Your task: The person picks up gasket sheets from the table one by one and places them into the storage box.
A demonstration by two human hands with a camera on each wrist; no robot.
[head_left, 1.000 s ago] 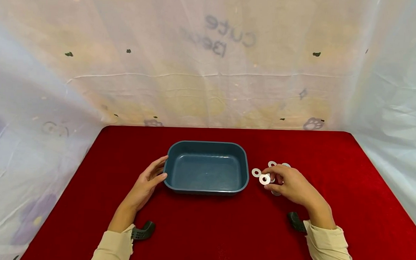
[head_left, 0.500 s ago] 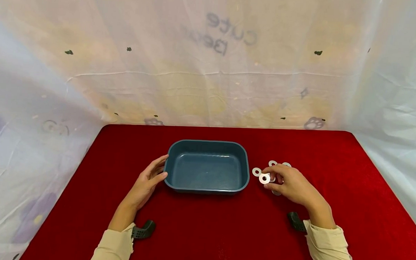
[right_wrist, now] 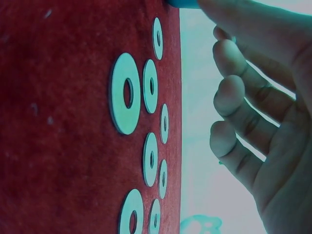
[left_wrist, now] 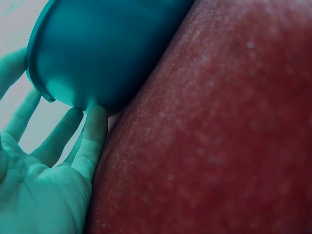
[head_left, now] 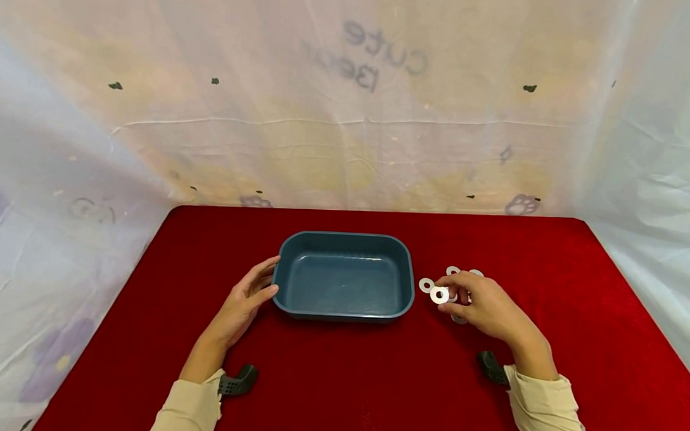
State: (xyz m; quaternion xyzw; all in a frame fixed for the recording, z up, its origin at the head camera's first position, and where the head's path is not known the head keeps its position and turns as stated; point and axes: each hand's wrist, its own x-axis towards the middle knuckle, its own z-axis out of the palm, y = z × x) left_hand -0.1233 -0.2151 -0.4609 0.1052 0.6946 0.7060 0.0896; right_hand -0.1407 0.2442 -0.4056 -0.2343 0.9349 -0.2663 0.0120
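My left hand (head_left: 240, 306) touches the left end of a dark blue-green rectangular basin (head_left: 342, 285), thumb and fingers extended against it. In the left wrist view, fingertips of that hand (left_wrist: 46, 190) meet the outer wall of the basin (left_wrist: 102, 53). To the right of the basin, my right hand (head_left: 487, 304) pinches a flat metal washer (head_left: 433, 296) between thumb and forefinger. Below and around it several more washers (head_left: 421, 286) lie on the cloth, partly hidden by the hand. The right wrist view shows the loose washers (right_wrist: 117, 95) flat beside my right hand (right_wrist: 278, 117); the pinched one is out of sight there.
A red cloth (head_left: 339, 380) covers the table. Pale printed sheets (head_left: 347, 146) hang behind it and along both sides. Dark camera mounts (head_left: 239, 382) sit at both wrists, over beige sleeves.
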